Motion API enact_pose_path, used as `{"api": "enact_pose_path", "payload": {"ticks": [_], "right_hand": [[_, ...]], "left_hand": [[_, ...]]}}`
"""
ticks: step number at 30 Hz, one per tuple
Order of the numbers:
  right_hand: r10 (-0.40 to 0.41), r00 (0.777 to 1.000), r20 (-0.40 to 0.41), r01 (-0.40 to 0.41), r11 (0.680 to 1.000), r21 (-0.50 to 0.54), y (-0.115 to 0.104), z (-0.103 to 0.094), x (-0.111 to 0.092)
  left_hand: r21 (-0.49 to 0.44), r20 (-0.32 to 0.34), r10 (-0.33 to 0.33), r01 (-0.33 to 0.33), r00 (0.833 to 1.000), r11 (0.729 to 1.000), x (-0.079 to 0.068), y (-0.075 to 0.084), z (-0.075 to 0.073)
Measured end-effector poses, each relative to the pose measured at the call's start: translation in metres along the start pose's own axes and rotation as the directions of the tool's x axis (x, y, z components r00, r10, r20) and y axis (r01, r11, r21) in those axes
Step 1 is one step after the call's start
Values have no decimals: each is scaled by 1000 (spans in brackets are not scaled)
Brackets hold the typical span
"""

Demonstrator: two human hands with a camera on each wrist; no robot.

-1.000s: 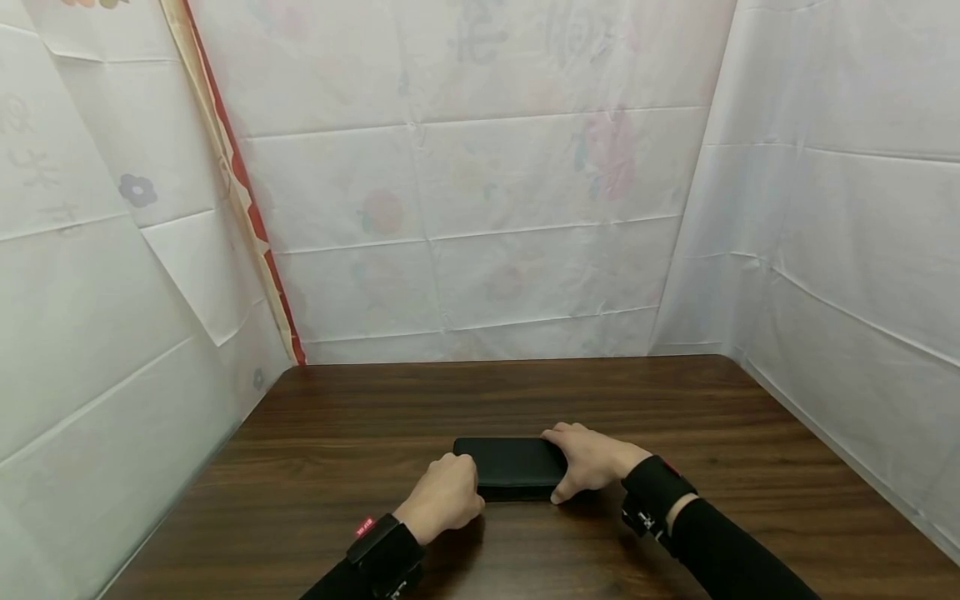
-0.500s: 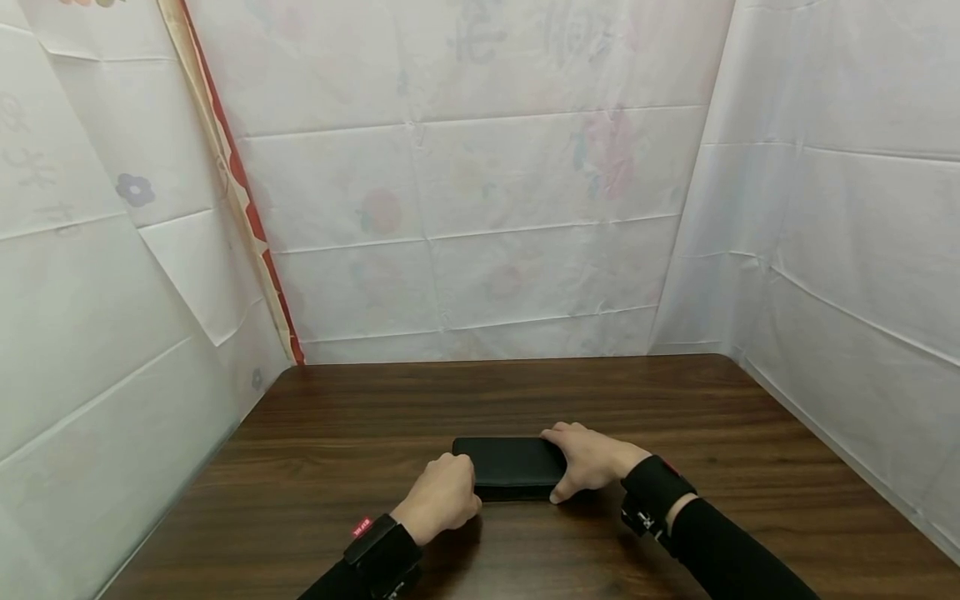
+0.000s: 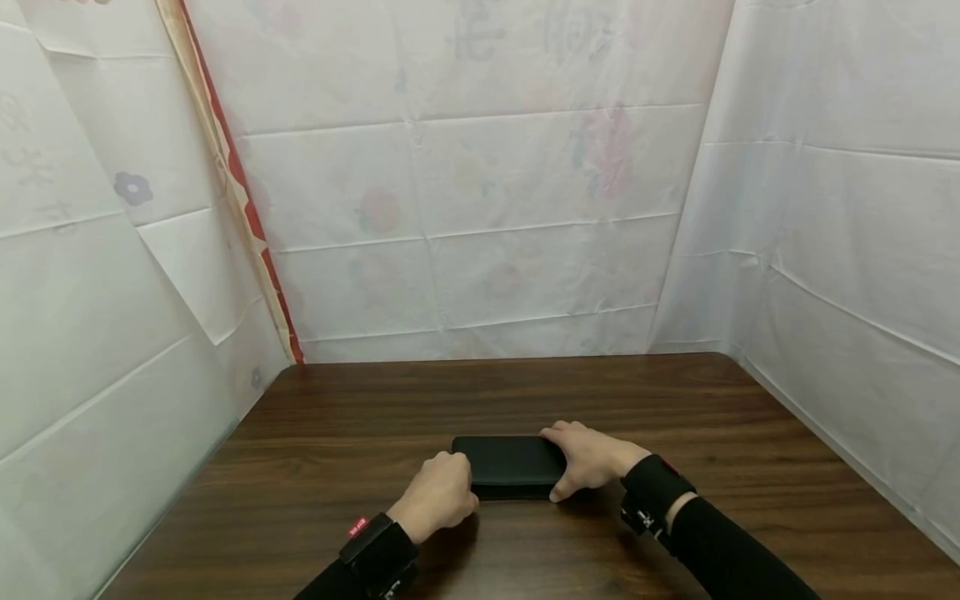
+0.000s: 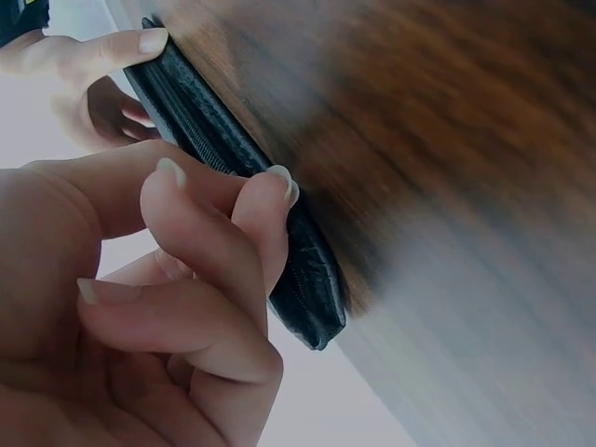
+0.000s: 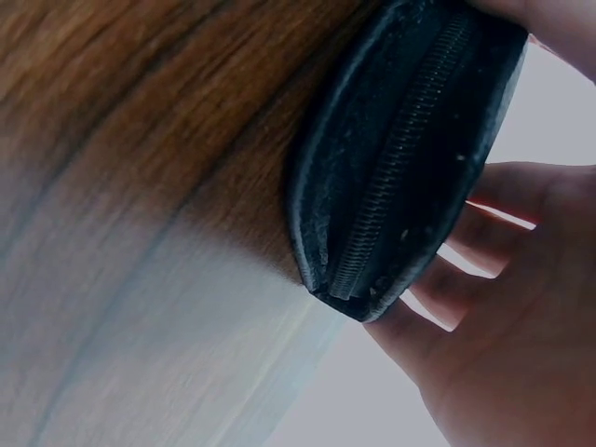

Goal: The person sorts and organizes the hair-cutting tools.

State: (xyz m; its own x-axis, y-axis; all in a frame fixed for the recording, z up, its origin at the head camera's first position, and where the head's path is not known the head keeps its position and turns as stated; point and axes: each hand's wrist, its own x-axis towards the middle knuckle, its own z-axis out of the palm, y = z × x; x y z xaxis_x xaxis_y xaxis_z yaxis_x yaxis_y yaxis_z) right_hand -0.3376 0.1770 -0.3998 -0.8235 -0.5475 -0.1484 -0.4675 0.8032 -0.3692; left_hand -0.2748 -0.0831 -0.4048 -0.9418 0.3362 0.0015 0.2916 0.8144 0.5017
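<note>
A black zippered wallet (image 3: 510, 462) lies flat on the wooden table between both hands. Its zipper (image 5: 396, 154) runs along the side edge, with meshed teeth visible in the right wrist view. At the wallet's near left corner, my left hand (image 3: 437, 498) pinches the zipper edge between thumb and finger, the other fingers curled; the zipper pull itself is hidden. My right hand (image 3: 596, 458) grips the right end, thumb on the near side and fingers on the far side. In the left wrist view the wallet (image 4: 307, 279) extends past the left fingertips.
The dark wood table (image 3: 487, 392) reaches to white sheeting (image 3: 480, 208) at the back and on both sides. A red and cream strip (image 3: 240, 183) hangs in the back left corner. Both wrists wear black bands.
My left hand has shifted slightly left along the wallet's near edge. The right hand and the wallet have stayed nearly still.
</note>
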Motion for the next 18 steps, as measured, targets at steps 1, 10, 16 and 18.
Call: {"api": "enact_pose_path", "payload": {"ticks": [1,10,16,18], "right_hand": [[-2,1000,0,2,1000,0,0,0,0],[-4,1000,-3,4,1000,-6,0,-1,-1],[-6,1000,-2,6,1000,-12,0,-1,0],[-6,1000,0,6,1000,-14,1,-1,1]], "left_hand": [[4,0,-2,2,1000,1000,0,0,0],[30,-15,8,-7,1000,1000,-1,-2,-5],[16,-9,15,-15,1000,1000,-2,-4,-5],[2,-9,23,-23,1000,1000,-2,-5,-5]]}}
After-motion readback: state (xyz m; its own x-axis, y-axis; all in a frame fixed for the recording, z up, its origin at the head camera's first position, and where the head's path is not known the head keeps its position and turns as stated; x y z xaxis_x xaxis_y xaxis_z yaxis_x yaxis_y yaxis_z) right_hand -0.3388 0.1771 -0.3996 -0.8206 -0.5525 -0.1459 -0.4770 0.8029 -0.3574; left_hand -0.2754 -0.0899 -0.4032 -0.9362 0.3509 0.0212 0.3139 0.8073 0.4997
